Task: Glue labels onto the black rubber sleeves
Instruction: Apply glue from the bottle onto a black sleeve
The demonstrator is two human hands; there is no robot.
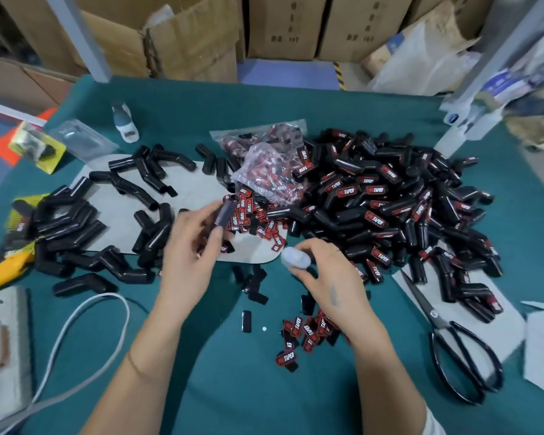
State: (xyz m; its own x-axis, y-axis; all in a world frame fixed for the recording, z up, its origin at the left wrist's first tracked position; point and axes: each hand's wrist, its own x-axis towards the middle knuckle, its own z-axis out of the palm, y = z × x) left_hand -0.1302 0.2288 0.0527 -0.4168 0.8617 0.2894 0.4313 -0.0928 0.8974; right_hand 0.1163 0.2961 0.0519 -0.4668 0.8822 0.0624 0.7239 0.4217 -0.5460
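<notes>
Left hand (192,246) at centre pinching a blurred dark label (225,211), right hand (324,274) curled around a white glue bottle (296,258), bare sleeves (76,227) at 9 o'clock, labelled sleeves (390,205) heaped at 2 o'clock, loose labels (308,332) at 5 o'clock, scissors (453,340) at 4 o'clock
</notes>
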